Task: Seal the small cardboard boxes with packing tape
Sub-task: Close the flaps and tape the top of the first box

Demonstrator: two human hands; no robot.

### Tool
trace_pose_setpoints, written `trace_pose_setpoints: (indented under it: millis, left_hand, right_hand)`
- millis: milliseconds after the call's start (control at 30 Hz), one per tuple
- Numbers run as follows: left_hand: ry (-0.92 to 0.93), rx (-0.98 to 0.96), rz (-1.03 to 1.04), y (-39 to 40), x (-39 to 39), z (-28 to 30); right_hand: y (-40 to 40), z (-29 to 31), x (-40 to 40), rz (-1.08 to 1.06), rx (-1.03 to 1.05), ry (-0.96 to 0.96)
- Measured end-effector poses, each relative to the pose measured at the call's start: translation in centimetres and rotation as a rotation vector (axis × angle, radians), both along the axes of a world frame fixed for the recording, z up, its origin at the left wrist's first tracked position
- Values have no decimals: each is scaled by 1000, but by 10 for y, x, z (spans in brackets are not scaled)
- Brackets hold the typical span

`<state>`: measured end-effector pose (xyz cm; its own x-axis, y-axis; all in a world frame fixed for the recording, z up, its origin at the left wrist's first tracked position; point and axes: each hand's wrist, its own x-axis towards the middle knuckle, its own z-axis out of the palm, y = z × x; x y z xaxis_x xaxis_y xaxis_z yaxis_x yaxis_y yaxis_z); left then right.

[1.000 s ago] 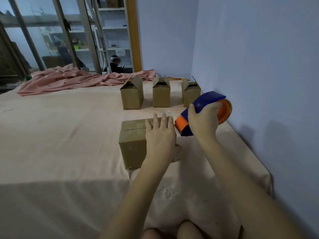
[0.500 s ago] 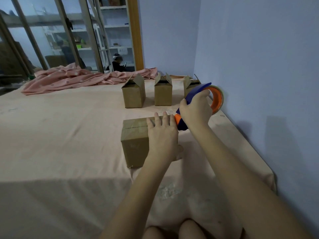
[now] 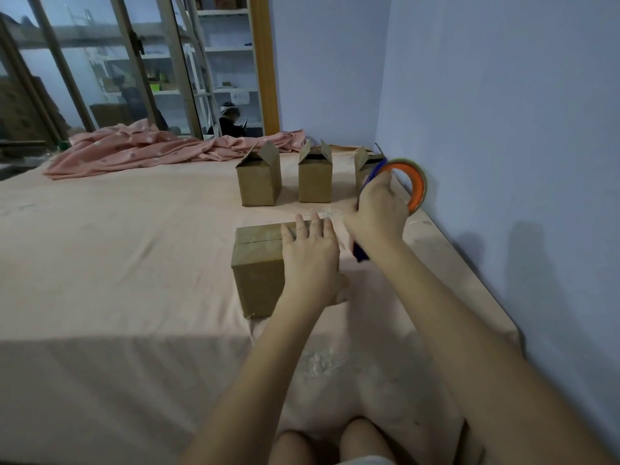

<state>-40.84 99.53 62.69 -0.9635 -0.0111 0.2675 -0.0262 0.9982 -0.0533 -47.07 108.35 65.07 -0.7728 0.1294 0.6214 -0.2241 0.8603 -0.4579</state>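
— Item held? 
— Tape dispenser [image 3: 401,182], gripped by curled right hand [image 3: 377,213], raised beside the closed cardboard box [image 3: 256,263].
— Box secured? 
— Pressed flat under left hand [image 3: 310,256], fingers straight, on the peach sheet [image 3: 117,263].
— Beyond? 
— Three open-flapped boxes [image 3: 315,176] are ranged.

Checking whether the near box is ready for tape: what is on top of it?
The left hand lies flat on the near box, covering its right part. The bare left part shows closed flaps with a seam. Whether tape lies under the hand cannot be seen.
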Motion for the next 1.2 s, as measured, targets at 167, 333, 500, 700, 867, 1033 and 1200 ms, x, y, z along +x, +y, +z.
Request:
trace_pose_setpoints:
  millis: [167,333,500,700,867,1033,1200]
  left_hand:
    - [10,-12,-4,0,-1,-1]
    - [-8,-2,-12,-2,-5,0]
    - [-26,-46,-16,0,-6,-1]
    - [-85,-129,6,5,-12,6]
    - [-118,-215,37,14,-16,8]
    - [-114,-163,31,13,-17,9]
    - [-47,-125,-14,8,-12,4]
  right_hand:
    - [10,-30,13,-20,-267,30]
    - [23,1,-4,57,-206,181]
    - [49,-10,-11,37,-194,253]
    - [70,-39,-16,166,-238,196]
    - [84,-58,-18,277,-372,26]
    - [101,-70,-10,401,-383,-92]
    - [114,-76,7,400,-417,-215]
